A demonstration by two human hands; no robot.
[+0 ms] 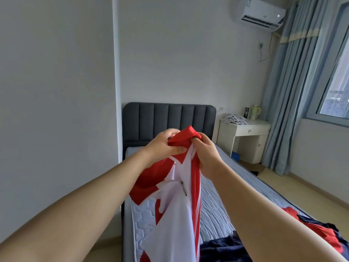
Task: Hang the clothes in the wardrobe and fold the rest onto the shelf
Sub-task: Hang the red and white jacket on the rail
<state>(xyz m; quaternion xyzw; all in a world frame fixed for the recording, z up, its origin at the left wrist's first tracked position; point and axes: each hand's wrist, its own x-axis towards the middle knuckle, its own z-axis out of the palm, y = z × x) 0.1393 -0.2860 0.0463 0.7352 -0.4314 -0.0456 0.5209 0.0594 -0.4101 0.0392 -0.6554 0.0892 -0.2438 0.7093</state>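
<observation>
A red and white zip jacket (pixel 175 208) hangs in front of me above the bed, its metal zipper pull dangling near the middle. My left hand (pixel 164 146) grips the red collar from the left. My right hand (pixel 205 154) grips the same collar from the right, the two hands close together at chest height. More clothes, dark navy and red (pixel 321 235), lie crumpled on the mattress at the lower right. No wardrobe, hanger or shelf is in view.
A bed with a bare quilted mattress (pixel 222 210) and a dark padded headboard (pixel 168 120) stands ahead. A white wall panel (pixel 56 110) fills the left. A white bedside desk (pixel 247 137) with clutter, blue curtains (pixel 287 91) and a window lie to the right.
</observation>
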